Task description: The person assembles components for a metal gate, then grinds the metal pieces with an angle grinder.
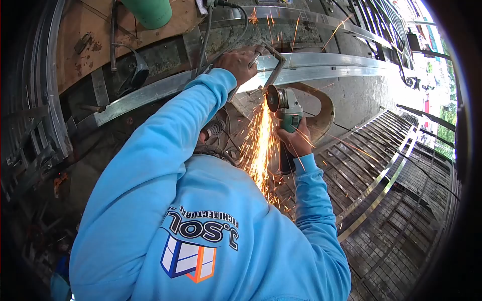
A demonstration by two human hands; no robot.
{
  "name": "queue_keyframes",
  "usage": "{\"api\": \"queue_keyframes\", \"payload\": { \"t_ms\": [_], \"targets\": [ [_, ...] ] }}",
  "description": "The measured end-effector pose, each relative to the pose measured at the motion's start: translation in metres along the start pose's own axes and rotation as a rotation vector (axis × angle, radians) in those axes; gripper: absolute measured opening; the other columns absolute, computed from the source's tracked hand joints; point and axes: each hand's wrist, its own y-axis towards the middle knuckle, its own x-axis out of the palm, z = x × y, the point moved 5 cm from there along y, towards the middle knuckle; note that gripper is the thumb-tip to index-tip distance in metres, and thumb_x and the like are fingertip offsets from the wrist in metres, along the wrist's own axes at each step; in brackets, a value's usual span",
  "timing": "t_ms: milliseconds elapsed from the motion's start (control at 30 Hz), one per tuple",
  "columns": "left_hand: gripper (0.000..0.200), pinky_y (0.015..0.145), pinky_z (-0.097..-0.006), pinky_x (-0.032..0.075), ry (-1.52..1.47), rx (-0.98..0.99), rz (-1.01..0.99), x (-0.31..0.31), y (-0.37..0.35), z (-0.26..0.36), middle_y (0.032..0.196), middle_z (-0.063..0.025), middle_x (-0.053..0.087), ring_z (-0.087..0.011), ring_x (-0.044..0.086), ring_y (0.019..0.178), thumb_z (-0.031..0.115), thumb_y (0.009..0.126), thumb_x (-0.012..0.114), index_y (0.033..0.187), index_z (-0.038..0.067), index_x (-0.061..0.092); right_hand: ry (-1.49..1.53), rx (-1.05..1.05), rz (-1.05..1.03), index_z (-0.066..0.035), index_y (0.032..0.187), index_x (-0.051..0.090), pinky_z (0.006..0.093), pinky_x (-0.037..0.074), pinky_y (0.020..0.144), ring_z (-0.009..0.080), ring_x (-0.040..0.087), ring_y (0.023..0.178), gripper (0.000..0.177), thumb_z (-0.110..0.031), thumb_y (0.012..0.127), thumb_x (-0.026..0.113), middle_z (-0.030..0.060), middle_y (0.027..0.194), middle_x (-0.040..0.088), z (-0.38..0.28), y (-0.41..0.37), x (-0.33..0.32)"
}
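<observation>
My right hand [297, 138] is wrapped round the body of a green and grey angle grinder [292, 111]. The grinder's disc [273, 98] meets the lower end of a bent metal bar [274, 71], and a thick stream of orange sparks [259, 148] sprays down toward my body. My left hand [239, 65] is closed on the bent bar near a long silvery metal tube [321, 62]. Part of the bar is hidden behind the fingers.
A brown board [85, 55] at upper left carries a green container [150, 11] and a padlock [83, 43]. Slatted metal grilles [366, 143] lie at right, crossed by a black cable [427, 173]. Metal lengths [56, 100] stand at far left. A curved tan piece [324, 113] lies behind the grinder.
</observation>
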Motion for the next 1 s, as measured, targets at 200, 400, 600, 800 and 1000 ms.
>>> {"api": "queue_keyframes", "payload": {
  "t_ms": [200,400,600,800,1000],
  "targets": [
    [0.033,0.085,-0.0476,0.056,0.027,-0.027,-0.041,-0.002,0.001,0.002,0.098,-0.0201,0.071,-0.0386,0.069,0.092,0.033,0.086,0.066,0.102,0.004,0.066,-0.051,0.027,0.024,0.004,0.114,0.048,0.0462,0.054,0.080,0.0427,0.069,0.090,0.071,-0.038,0.068,0.082,0.0259,0.095,0.069,-0.007,-0.003,0.001],
    [0.035,0.084,-0.0479,0.056,0.027,-0.049,-0.066,-0.004,0.001,0.003,0.099,-0.0209,0.072,-0.0386,0.070,0.092,0.035,0.086,0.065,0.104,0.005,0.066,-0.025,0.028,0.039,0.004,0.115,0.049,0.0466,0.054,0.080,0.0417,0.070,0.091,0.070,-0.037,0.068,0.081,0.0257,0.096,0.069,-0.015,-0.005,0.001],
    [0.034,0.085,-0.0482,0.056,0.006,-0.044,-0.043,-0.001,0.002,0.001,0.099,-0.0216,0.071,-0.0390,0.070,0.092,0.035,0.085,0.065,0.102,0.005,0.067,0.018,0.045,0.018,0.005,0.116,0.049,0.0455,0.054,0.080,0.0411,0.070,0.091,0.070,-0.037,0.068,0.080,0.0256,0.097,0.069,-0.016,-0.007,-0.001],
    [0.035,0.085,-0.0476,0.056,0.001,-0.057,-0.056,-0.004,0.002,0.004,0.098,-0.0211,0.072,-0.0387,0.070,0.093,0.035,0.085,0.064,0.103,0.005,0.068,-0.036,-0.012,0.038,0.004,0.117,0.049,0.0441,0.054,0.079,0.0383,0.070,0.089,0.068,-0.034,0.070,0.081,0.0238,0.096,0.069,-0.011,-0.006,0.000],
    [0.034,0.086,-0.0473,0.056,0.020,-0.084,-0.094,-0.006,0.002,0.005,0.100,-0.0209,0.071,-0.0384,0.069,0.093,0.034,0.086,0.063,0.103,0.005,0.068,-0.015,-0.007,0.042,0.006,0.116,0.048,0.0445,0.055,0.077,0.0405,0.070,0.087,0.071,-0.035,0.069,0.083,0.0252,0.094,0.069,-0.008,-0.005,0.004]
  ]
}}
